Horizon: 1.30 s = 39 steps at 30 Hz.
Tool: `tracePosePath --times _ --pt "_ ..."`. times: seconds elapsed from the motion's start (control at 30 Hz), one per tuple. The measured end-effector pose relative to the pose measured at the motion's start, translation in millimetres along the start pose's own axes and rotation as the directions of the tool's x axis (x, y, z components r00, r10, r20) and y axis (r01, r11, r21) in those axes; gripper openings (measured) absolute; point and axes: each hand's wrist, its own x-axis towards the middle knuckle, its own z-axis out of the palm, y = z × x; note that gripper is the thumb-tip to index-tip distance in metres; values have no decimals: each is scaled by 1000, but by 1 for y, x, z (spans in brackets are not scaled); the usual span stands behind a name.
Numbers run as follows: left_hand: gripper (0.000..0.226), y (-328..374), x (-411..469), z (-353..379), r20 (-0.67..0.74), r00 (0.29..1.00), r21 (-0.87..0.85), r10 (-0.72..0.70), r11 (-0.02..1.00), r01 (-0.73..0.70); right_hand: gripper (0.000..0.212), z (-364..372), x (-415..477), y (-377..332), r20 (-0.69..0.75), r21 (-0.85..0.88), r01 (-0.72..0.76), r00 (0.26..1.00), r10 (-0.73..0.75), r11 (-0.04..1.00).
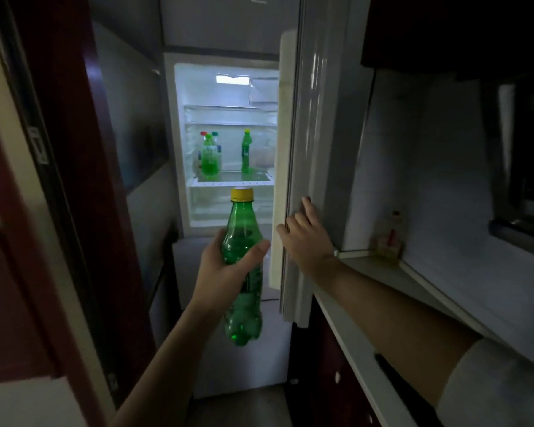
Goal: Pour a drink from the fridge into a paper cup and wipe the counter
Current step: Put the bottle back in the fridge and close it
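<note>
**Now, close the door with the bottle kept clear**

Plainly, the step in hand looks like shutting the fridge, with the drink already out.

At eight o'clock in the view, the left hand (225, 272) wraps its fingers and thumb around the waist of the green bottle (248, 300). The bottle is upright, its yellow cap (242, 194) is on, and it is held in the air in front of the open fridge (228, 97). Keep that grip firm and draw the bottle toward six o'clock, out of the door's path.

At twelve o'clock from the cap, more green bottles (209, 155) stand on the lit shelf, well back from the opening. They should not catch the door.

At three o'clock from the bottle is the door (315, 118), seen nearly edge-on. The right hand (305, 238) rests on it with its fingers almost straight along the outer face and its thumb by the white inner edge. This is a loose hold, not a clench. Push with the flat palm toward nine o'clock and pull the thumb off the edge before the seal meets, or it could be pinched.

At four o'clock runs the counter (413, 291), and a small bottle (390, 238) stands in its corner. No paper cup is in view, so it must be found before pouring.
</note>
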Motion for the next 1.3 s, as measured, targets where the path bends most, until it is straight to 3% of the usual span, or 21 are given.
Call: tracePosePath --times 0.13,0.27,0.43,0.57,0.83,1.13,1.3 --pt "50 5 -2 29 18 1000 30 11 999 -11 54 3 -25 32 61 -22 -26 998 27 999" --pt "43 7 2 66 38 999 38 -1 999 -1 15 4 -52 71 221 18 -29 975 24 999" --pt "49 13 11 114 60 998 -12 0 1000 1 27 8 -80 118 227 34 -109 969 98 993" --pt "52 13 18 149 59 998 -36 5 999 -3 48 26 -106 159 277 33 -75 959 63 997" --pt "37 -2 29 204 67 998 -62 -10 998 14 67 53 -137 225 371 83 -55 928 20 995" --pt "49 -12 51 249 90 996 -52 -5 999 10 71 79 -162 275 318 177 16 945 -72 984" --pt "52 -16 68 284 115 993 -29 -6 1000 10 64 87 -167 289 349 177 -29 936 -35 984"
